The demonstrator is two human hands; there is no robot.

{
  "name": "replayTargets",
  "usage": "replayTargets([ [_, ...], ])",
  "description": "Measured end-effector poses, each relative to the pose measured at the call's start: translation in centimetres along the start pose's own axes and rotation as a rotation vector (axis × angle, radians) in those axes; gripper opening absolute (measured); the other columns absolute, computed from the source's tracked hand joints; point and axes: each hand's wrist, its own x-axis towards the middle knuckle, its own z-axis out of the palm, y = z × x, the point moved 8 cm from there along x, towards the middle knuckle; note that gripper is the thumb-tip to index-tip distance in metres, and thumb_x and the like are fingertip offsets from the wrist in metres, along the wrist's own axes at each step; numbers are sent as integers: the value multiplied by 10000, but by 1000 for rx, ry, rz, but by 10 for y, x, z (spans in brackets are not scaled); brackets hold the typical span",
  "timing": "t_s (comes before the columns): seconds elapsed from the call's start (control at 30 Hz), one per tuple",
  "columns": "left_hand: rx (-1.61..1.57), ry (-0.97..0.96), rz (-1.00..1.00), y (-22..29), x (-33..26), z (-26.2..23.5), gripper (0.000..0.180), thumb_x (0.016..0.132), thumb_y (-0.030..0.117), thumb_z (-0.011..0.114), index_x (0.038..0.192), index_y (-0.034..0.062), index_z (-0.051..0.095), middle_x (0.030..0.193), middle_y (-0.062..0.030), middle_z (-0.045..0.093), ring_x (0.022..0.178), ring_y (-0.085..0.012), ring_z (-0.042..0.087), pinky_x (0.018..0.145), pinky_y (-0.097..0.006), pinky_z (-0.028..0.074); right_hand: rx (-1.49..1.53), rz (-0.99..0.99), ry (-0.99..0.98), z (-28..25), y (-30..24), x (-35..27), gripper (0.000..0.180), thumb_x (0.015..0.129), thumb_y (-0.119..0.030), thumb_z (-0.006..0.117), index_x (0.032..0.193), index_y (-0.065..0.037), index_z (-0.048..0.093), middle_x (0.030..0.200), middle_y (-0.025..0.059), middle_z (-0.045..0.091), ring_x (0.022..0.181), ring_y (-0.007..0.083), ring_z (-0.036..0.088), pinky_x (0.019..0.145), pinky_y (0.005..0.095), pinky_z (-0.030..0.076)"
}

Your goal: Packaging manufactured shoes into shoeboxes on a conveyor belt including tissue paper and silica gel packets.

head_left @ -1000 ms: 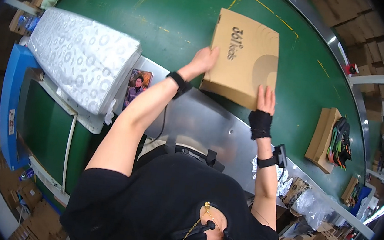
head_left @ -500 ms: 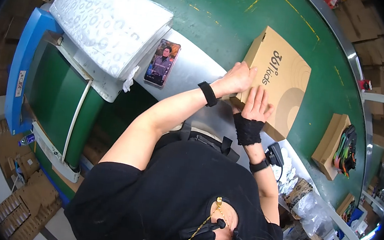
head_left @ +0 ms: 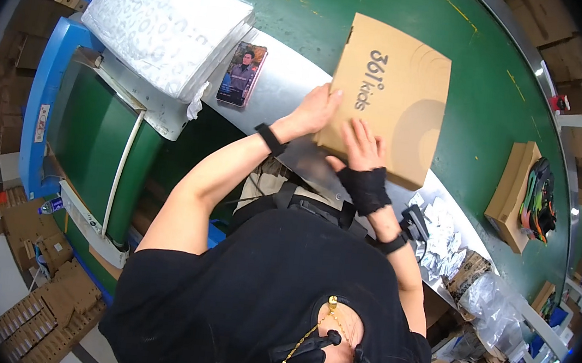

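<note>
A brown cardboard shoebox (head_left: 404, 87), its lid closed and printed with dark lettering and a pale round pattern, sits on the green work surface in front of me. My left hand (head_left: 318, 109) grips its near left edge, thumb and fingers closed at the side. On the lid near the front edge lie the outstretched fingers of my right hand (head_left: 362, 148), with the thumb held apart. A black fabric wrap (head_left: 365, 189) covers that palm, and both wrists wear black bands. What the left fingertips touch along the box's side is partly hidden.
A stack of white patterned sheets (head_left: 168, 30) stands at left beside a phone (head_left: 241, 75) with a lit screen. Crumpled white paper (head_left: 438, 232) lies near my right arm. Farther right, an open box (head_left: 509, 194) has colourful shoes (head_left: 539, 200) beside it. A blue-framed conveyor (head_left: 44, 113) is at far left.
The shoebox has shifted left, and both my hands have moved left with it, staying at its near left side and front. The camera view has also turned slightly.
</note>
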Motion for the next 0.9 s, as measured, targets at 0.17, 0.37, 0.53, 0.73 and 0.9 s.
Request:
replayTargets([
  [0.17, -240, -105, -39, 7, -71, -31, 507, 902, 362, 403, 1163, -70, 454, 1088, -177, 562, 1007, -242, 539, 872, -324, 405, -46, 400, 396, -70, 94, -53, 748, 669, -255, 703, 1251, 53, 348, 1252, 273, 401, 1150, 396, 402, 963, 434, 331],
  [0.37, -714, -273, -352, -32, -81, -14, 571, 838, 424, 510, 1206, -9, 453, 1114, -121, 561, 1001, -183, 553, 860, -293, 438, 1032, 780, 111, 9, 103, -114, 564, 847, -311, 574, 1267, 10, 379, 1130, 136, 542, 1038, 192, 506, 894, 295, 386],
  [0.53, -941, -268, -429, 2, -79, 1, 542, 846, 374, 498, 1223, -7, 421, 1137, -151, 541, 994, -204, 569, 827, -311, 478, 818, 863, 216, -20, 91, -115, 499, 829, -277, 599, 1214, -1, 441, 1038, 128, 584, 945, 174, 547, 832, 293, 424],
  [0.73, -952, -277, -336, 14, -102, -46, 459, 807, 273, 515, 1137, -45, 490, 1036, -156, 594, 895, -218, 609, 768, -314, 499, 880, 811, 182, -51, 47, -87, 461, 831, -220, 590, 1208, 6, 450, 1029, 95, 584, 918, 163, 549, 804, 288, 441],
  [0.9, -869, 241, -271, -32, -136, -190, 287, 828, 268, 500, 963, 22, 561, 872, -87, 610, 781, -180, 608, 689, -291, 507, 1172, 688, 247, -31, -17, -42, 429, 872, -214, 529, 1239, -10, 447, 1178, 107, 529, 1068, 187, 501, 887, 309, 402],
])
